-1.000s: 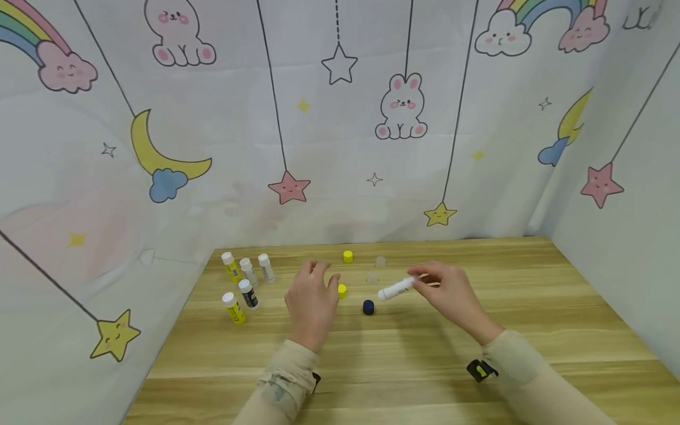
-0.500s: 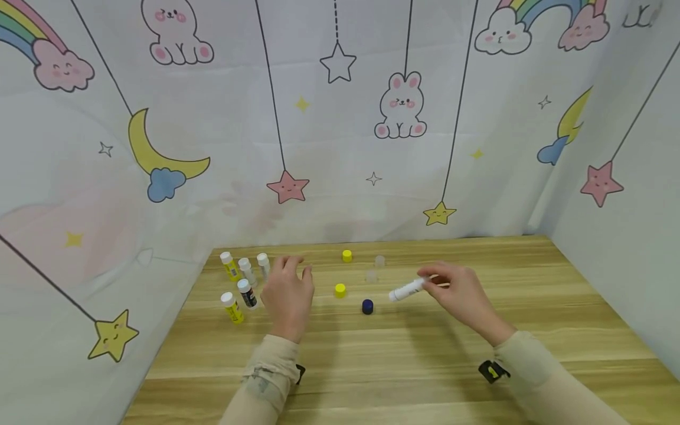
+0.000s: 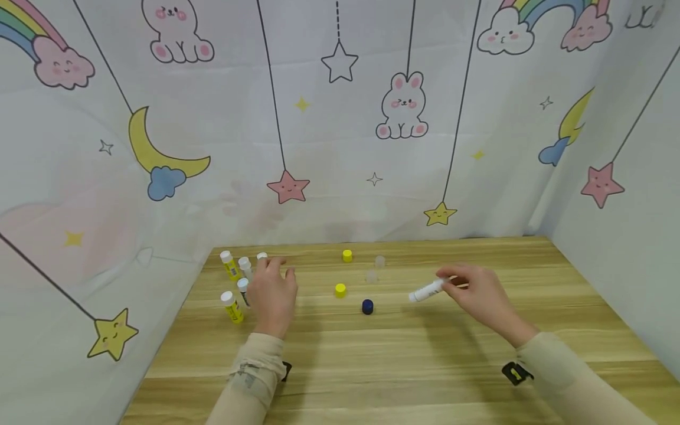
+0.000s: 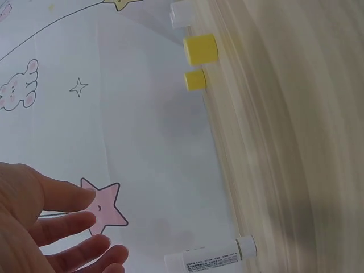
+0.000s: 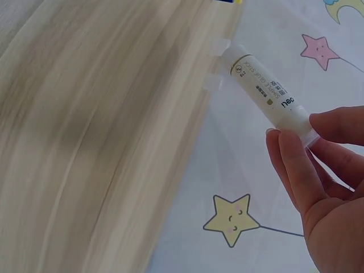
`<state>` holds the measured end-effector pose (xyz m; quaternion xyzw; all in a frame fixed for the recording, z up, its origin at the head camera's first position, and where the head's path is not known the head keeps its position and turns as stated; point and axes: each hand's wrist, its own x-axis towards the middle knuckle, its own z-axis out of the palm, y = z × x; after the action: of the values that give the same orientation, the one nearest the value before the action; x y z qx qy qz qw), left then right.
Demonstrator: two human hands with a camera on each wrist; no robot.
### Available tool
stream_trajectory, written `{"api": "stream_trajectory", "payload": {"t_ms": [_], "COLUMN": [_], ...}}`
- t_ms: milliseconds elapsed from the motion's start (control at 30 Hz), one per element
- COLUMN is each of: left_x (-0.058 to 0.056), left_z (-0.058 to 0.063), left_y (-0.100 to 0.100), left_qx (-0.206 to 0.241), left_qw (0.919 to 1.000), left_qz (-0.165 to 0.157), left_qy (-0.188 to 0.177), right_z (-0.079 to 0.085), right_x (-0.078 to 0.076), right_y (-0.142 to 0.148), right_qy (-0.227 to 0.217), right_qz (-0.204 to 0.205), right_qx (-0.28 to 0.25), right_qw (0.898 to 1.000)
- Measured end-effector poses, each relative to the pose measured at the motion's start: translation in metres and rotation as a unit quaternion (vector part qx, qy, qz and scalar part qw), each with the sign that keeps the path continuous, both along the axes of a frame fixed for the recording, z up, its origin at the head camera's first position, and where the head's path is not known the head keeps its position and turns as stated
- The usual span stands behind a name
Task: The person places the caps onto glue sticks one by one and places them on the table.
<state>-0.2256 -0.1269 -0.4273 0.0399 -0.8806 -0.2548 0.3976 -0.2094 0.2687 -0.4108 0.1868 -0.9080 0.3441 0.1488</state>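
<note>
Above the right half of the wooden tabletop [image 3: 404,378], a white Deli glue stick [image 3: 427,290] is held aslant, its lower end pointed leftward, pinched between the thumb and fingers of the right hand [image 3: 483,295]. Near the far left corner, five upright glue sticks [image 3: 232,308] are grouped; two are partly hidden by the left hand [image 3: 273,297], whose thumb and fingers are loosely parted. Between the hands, toward the far edge, two yellow caps [image 3: 340,290], two translucent caps [image 3: 372,275] and a dark blue cap [image 3: 368,307] are scattered.
</note>
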Motion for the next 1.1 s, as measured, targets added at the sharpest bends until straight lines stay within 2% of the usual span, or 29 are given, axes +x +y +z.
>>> {"api": "stream_trajectory", "payload": {"t_ms": [200,533,767,867,1100], "left_x": [-0.004,-0.007,-0.007,-0.008,-0.009], "left_z": [-0.001,0.001,0.001,0.001,0.004], "left_y": [-0.01,-0.024,-0.042,-0.051,-0.069], "left_qx": [0.005,-0.002,0.008,0.007,-0.009], "left_qw": [0.9996,0.9988,0.9973,0.9972,0.9935], "left_qz": [0.004,0.006,0.033,0.031,0.034], "left_qy": [-0.029,-0.049,-0.066,-0.068,-0.108], "right_z": [0.002,0.004,0.009,0.012,0.017], "right_x": [0.002,0.005,0.007,0.008,0.01], "right_y": [0.011,0.029,0.039,0.041,0.047], "right_qy": [0.005,0.004,0.004,0.006,0.005], "right_qz": [-0.008,-0.01,-0.011,-0.011,-0.01], "right_qx": [0.03,0.061,0.08,0.088,0.105], "right_qw": [1.0,0.998,0.997,0.996,0.994]}}
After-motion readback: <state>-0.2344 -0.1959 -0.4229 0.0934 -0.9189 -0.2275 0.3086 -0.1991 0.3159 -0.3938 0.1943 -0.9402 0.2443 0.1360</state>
